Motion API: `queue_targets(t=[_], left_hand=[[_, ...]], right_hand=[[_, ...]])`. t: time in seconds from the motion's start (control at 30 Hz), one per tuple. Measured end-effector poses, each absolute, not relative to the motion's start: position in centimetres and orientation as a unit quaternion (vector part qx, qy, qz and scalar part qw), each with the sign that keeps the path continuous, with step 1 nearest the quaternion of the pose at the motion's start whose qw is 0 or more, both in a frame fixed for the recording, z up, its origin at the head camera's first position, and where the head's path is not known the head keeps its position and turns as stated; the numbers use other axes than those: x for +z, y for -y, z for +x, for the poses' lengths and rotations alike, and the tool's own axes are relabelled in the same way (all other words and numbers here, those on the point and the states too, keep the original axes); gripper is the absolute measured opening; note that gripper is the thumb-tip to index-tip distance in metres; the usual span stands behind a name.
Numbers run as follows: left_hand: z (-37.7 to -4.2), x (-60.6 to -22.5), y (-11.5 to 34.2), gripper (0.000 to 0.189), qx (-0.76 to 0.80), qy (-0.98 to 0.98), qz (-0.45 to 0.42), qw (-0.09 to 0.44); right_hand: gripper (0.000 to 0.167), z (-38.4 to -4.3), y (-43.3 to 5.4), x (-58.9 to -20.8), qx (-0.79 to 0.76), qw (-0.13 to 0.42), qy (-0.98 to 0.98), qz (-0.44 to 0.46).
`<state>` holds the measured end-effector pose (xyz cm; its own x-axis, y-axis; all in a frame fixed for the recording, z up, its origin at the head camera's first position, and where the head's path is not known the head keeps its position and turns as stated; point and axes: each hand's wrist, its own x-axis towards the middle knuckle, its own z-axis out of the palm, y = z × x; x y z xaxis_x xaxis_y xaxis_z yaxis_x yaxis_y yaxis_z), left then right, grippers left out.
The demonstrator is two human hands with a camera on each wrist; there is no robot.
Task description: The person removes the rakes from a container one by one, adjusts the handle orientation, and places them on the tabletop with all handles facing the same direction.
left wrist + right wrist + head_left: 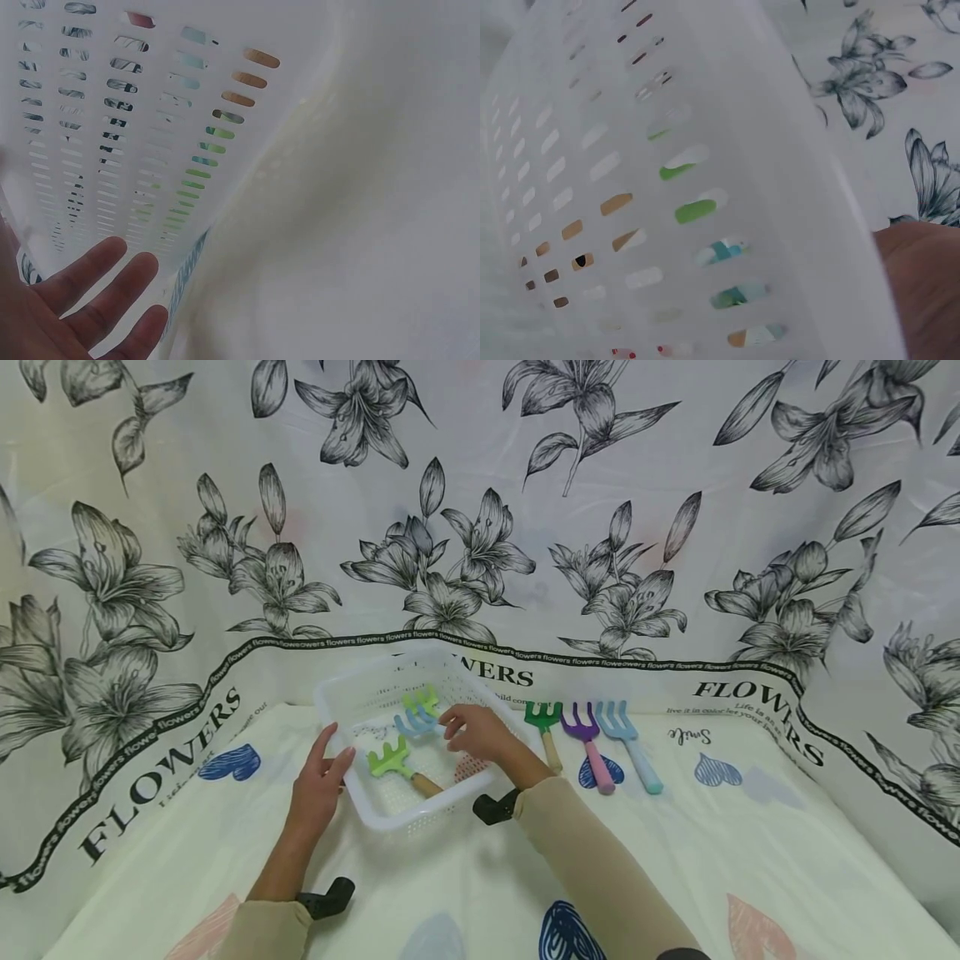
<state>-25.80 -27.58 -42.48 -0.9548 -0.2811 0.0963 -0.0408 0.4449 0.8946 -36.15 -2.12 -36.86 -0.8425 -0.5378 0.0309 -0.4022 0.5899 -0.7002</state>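
Observation:
My left hand (315,785) grips the left rim of a white plastic basket (405,820), thumb over the rim; in the left wrist view its other fingers (120,300) spread along the outer side. The basket sits tilted. Inside lie a light-green hand rake (390,762) with a wooden handle and, farther back, another light-green rake (422,697). My right hand (483,735) reaches in over the right rim, fingertips pinching a light-blue hand rake (415,722) near its neck; that rake's handle is hidden behind the hand. The right wrist view shows mostly slotted basket wall (780,150).
Right of the basket, a dark-green rake (543,717) with wooden handle, a purple rake (581,725) with pink handle and a light-blue rake (630,735) lie in a row on the heart-printed cloth (750,843). A flower-printed curtain (480,443) rises behind.

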Motion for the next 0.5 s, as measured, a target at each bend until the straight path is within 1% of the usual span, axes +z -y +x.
queue_targets(t=[0.2, 0.5], left_hand=[[-25.66, -42.51, 27.58, 0.076, -0.518, 0.842, 0.096, 0.118], [-25.86, -42.59, 27.65, 0.075, -0.513, 0.844, 0.095, 0.125]], right_hand=[[0.031, -36.02, 2.20, -36.92, -0.365, 0.064, -0.894, -0.252], [0.034, -35.47, 2.06, -36.68, -0.379, 0.011, -0.900, -0.215]])
